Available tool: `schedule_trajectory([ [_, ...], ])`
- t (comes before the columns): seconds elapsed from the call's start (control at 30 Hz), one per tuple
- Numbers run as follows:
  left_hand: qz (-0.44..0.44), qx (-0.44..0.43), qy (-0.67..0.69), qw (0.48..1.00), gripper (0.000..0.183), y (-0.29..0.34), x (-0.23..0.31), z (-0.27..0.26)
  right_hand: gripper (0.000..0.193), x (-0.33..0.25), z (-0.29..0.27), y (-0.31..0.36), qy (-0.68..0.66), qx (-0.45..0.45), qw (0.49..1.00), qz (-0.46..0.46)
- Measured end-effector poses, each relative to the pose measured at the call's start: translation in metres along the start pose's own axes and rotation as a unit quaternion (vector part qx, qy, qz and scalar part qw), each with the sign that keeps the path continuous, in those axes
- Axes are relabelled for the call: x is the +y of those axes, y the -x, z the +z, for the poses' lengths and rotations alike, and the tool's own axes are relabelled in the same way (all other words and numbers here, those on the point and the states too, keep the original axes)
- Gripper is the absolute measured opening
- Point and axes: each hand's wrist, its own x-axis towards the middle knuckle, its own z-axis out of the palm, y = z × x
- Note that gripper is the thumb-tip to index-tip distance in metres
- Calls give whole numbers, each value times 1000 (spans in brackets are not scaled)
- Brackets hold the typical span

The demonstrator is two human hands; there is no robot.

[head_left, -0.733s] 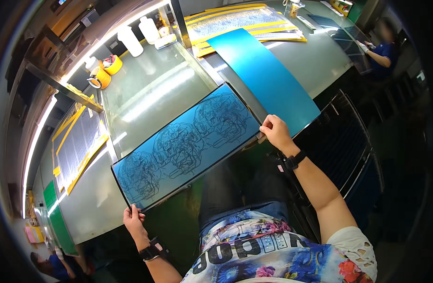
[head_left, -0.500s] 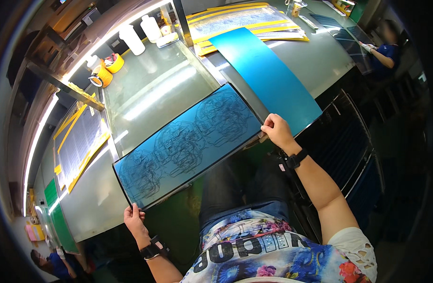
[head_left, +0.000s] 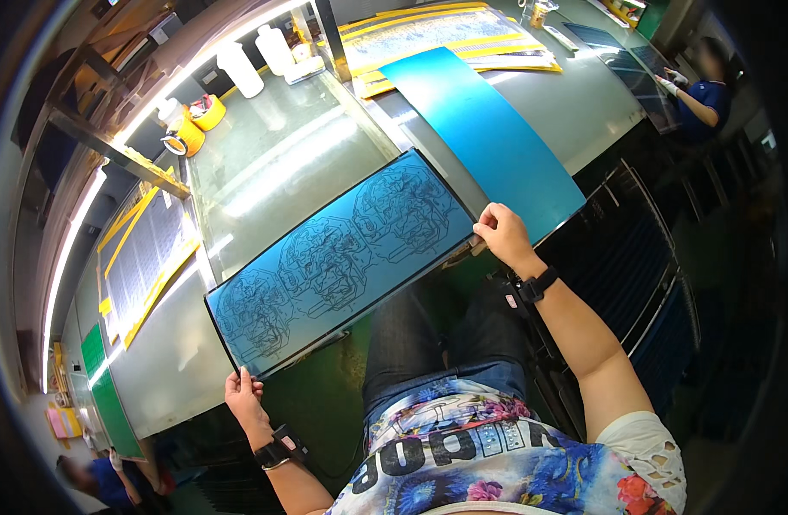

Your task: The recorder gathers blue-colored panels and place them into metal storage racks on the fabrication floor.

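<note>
A person holds a long, thin blue sheet [head_left: 338, 262] by its two ends above the near edge of a glass-topped table [head_left: 273, 163]. The sheet is stiff and flat, with a dark border, and fine dark line drawings cover its face; their detail is too small to make out. The left hand [head_left: 243, 396] pinches the lower left corner, fingers closed on the edge. The right hand [head_left: 501, 236] curls shut around the upper right end. Beside it a plain, glossy blue sheet [head_left: 488, 137] lies flat on grey metal, its far end under yellow-edged sheets [head_left: 437, 39]. White plastic bottles [head_left: 256, 60] stand at the back. Another person [head_left: 707, 90] is partly cut off at upper right.
</note>
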Motion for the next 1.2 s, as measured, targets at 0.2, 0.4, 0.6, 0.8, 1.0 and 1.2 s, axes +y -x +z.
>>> schedule_trajectory([
  [0.2,-4,10,5,1000,13,4,3,-3,15,0,3,1,13,-5,1000,-16],
  [0.4,5,-2,11,1000,13,3,-1,-4,14,3,4,2,26,5,1000,-10],
  [0.6,29,-13,-16,999,12,2,0,-4,15,-3,1,2,42,-3,999,-12],
  [0.8,46,-19,-50,998,12,6,7,0,15,-4,3,2,45,9,999,-17],
  [1.0,60,-24,-64,996,13,6,7,-1,15,-4,3,1,33,4,999,-18],
  [1.2,66,-26,-69,995,13,6,6,2,15,-2,3,3,34,11,999,-8],
])
